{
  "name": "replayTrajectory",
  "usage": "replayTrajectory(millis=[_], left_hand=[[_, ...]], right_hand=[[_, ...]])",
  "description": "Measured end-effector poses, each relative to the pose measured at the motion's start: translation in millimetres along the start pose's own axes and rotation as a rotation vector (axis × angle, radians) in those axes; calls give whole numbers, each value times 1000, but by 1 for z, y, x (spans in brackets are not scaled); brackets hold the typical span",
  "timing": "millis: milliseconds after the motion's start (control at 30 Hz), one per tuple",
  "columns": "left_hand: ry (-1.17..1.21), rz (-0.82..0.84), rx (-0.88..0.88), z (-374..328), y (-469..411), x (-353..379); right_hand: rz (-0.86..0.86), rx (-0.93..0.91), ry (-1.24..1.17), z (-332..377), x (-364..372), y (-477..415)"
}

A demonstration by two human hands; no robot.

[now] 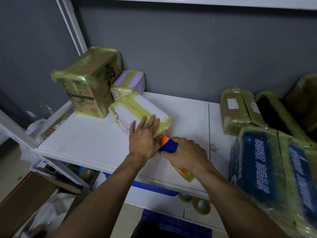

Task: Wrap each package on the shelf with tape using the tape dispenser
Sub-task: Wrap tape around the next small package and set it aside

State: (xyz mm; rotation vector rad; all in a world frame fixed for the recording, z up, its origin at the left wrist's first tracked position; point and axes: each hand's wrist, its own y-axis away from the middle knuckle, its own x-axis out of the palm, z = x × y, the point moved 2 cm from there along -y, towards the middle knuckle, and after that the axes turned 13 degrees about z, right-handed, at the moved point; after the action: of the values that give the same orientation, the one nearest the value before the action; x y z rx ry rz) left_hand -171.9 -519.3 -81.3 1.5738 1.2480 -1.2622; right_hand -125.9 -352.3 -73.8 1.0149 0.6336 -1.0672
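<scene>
A flat white and pink package [137,112], banded with yellowish tape, lies on the white shelf [85,143]. My left hand [143,136] presses flat on its near end with straight fingers. My right hand [184,154] grips the blue handle of the tape dispenser [169,146], whose orange head touches the package's near corner. The dispenser's yellowish tape roll [186,175] shows under my right wrist.
A taped brown carton [89,83] and a lilac package [128,83] stand at the back left. Taped brown parcels [240,110] and a blue printed box [274,172] crowd the right. A loose tape roll [203,206] lies on the lower level. Grey wall behind.
</scene>
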Motion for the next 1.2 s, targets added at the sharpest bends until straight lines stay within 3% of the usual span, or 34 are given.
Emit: replayTrajectory(millis=[433,633,767,967,1200], left_hand=[[5,33,-10,2,-4,-6],[31,6,23,6,-4,-7],[-3,-7,25,6,6,-9],[-110,43,-161,-4,11,-5],[10,65,-75,2,32,-8]], right_hand=[[109,-24,-11,-13,-10,-13],[117,33,-195,-28,-11,-17],[68,48,-337,-44,-9,-6],[-156,57,-637,-48,-1,4],[-232,97,-782,-49,12,29]])
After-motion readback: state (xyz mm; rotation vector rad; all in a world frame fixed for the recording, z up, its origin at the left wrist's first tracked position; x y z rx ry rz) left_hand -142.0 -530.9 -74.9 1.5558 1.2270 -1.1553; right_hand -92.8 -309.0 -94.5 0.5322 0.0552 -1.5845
